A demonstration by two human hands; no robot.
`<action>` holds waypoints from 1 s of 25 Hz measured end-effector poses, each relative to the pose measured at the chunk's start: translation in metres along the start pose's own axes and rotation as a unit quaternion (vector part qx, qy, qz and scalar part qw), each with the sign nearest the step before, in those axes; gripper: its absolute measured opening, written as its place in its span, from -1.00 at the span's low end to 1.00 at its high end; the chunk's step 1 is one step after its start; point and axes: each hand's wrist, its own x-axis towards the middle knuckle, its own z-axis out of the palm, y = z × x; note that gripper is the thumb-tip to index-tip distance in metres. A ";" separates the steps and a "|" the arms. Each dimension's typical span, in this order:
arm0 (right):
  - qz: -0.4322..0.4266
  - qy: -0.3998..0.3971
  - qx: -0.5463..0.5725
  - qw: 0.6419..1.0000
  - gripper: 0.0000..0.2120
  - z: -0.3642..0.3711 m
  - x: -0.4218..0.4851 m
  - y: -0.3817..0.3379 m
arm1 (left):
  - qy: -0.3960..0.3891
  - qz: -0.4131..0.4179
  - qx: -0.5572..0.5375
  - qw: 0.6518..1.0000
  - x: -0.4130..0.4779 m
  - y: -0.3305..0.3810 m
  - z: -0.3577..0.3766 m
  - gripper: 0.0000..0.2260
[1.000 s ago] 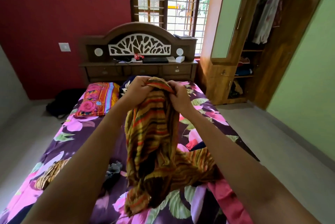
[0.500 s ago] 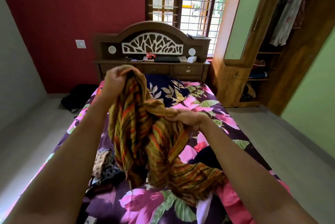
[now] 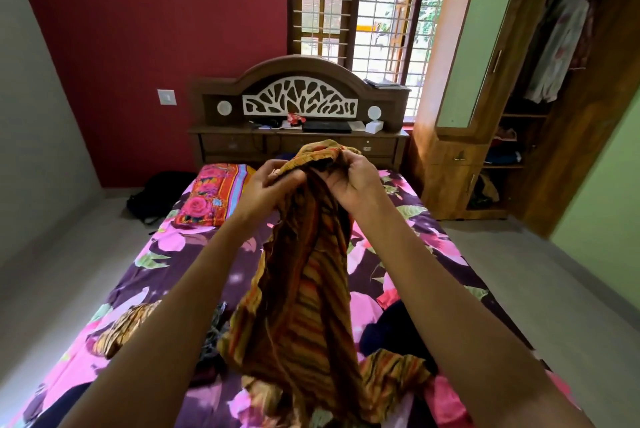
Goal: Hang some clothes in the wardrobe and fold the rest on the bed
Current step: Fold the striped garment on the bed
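Observation:
I hold up a striped yellow, orange and brown garment over the bed. My left hand pinches its top edge on the left. My right hand grips the bunched top edge on the right, close beside the left. The cloth hangs down between my forearms, its lower end lying on the floral bedsheet. The open wardrobe stands at the right, with a pale garment hanging inside.
Loose clothes lie on the bed: a striped piece at the left, a dark blue one at the right, a pink one near me. A bright pillow lies by the headboard. A black bag sits on the floor.
My right hand rose from the middle of the garment to its top, beside my left hand. The cloth now hangs straighter between my arms.

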 end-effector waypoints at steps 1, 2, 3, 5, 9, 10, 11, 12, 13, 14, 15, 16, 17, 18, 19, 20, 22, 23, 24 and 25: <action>-0.009 0.001 0.016 1.000 -0.74 0.007 -0.004 -0.002 | 0.002 0.025 0.061 0.998 -0.001 0.000 0.006 -0.59; -0.014 0.003 0.030 0.999 -0.79 0.012 -0.006 -0.004 | 0.028 0.048 0.137 0.989 -0.001 -0.003 0.013 -0.50; -0.017 0.007 0.040 0.999 -0.81 0.017 -0.010 -0.007 | 0.067 0.069 0.206 0.974 0.000 -0.007 0.017 -0.43; -0.028 0.000 0.074 0.997 -0.80 0.020 -0.015 -0.012 | 0.117 0.114 0.283 0.945 0.008 -0.022 0.018 -0.27; -0.038 -0.006 0.152 0.988 -0.77 0.022 -0.017 -0.031 | 0.045 0.122 0.277 0.952 0.019 -0.048 0.022 0.09; -0.037 -0.002 0.165 0.986 -0.77 0.022 -0.017 -0.035 | 0.037 0.126 0.276 0.952 0.022 -0.052 0.028 0.06; -0.039 0.003 0.173 0.984 -0.77 0.020 -0.017 -0.040 | 0.045 0.129 0.264 0.955 0.024 -0.053 0.035 -0.09; -0.049 0.002 0.188 0.981 -0.77 0.017 -0.016 -0.043 | 0.064 0.117 0.242 0.961 0.028 -0.054 0.039 -0.32; -0.053 0.007 0.202 0.978 -0.79 0.013 -0.015 -0.048 | 0.085 0.096 0.202 0.971 0.034 -0.054 0.039 -0.57; -0.062 0.009 0.219 0.974 -0.81 0.008 -0.013 -0.052 | 0.103 0.066 0.154 0.980 0.041 -0.055 0.037 -0.77; -0.074 0.011 0.237 0.969 -0.83 -0.001 -0.009 -0.055 | 0.121 0.045 0.114 0.985 0.048 -0.056 0.032 -0.89; -0.068 0.032 0.238 0.968 -0.80 -0.012 -0.003 -0.060 | 0.137 0.037 0.100 0.985 0.052 -0.055 0.026 -0.88; -0.066 0.034 0.193 0.978 -0.70 -0.022 -0.001 -0.064 | 0.136 0.039 0.110 0.984 0.055 -0.053 0.020 -0.82; -0.069 0.039 0.046 0.996 -0.56 -0.036 0.002 -0.065 | 0.119 0.051 0.135 0.982 0.056 -0.049 0.017 -0.80; -0.074 0.039 -0.173 0.981 -0.44 -0.047 0.001 -0.063 | 0.086 0.071 0.180 0.977 0.057 -0.041 0.016 -0.82; -0.098 0.025 -0.373 0.922 -0.36 -0.058 0.001 -0.058 | 0.036 0.096 0.249 0.963 0.057 -0.032 0.017 -0.85; -0.067 -0.046 -0.561 0.824 -0.26 -0.067 0.005 -0.046 | -0.080 0.149 0.399 0.901 0.058 -0.016 0.025 -0.85; -0.063 -0.096 -0.625 0.772 -0.25 -0.070 0.009 -0.040 | -0.119 0.176 0.437 0.874 0.057 -0.010 0.030 -0.84; -0.076 -0.145 -0.684 0.711 -0.31 -0.070 0.014 -0.035 | -0.136 0.196 0.446 0.863 0.057 -0.004 0.033 -0.83; -0.092 -0.166 -0.730 0.656 -0.45 -0.071 0.019 -0.032 | -0.140 0.210 0.438 0.863 0.057 0.000 0.034 -0.83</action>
